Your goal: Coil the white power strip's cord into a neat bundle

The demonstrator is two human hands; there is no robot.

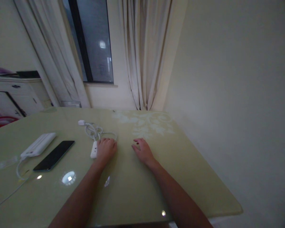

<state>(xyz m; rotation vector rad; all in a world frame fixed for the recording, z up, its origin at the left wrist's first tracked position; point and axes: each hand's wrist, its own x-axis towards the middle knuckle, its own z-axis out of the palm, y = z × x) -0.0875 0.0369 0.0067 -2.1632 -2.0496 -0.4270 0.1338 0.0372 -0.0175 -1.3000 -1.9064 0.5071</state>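
The strip [94, 150] lies on the desk [192, 177], left of centre, its right part hidden under the left hand [106, 148]. That hand rests over it, knuckles up; whether its grip closes around the strip, I cannot tell. The cord [93, 130] lies in loose loops on the far side of the strip, with the plug [81, 123] at the far left of the coil. The right hand [142, 150] is to the right, apart from the strip, its grip slightly parted, with a narrow gap between thumb and fingers. Farther left lie the phone [54, 156] and, just beside it, a white device [38, 145].
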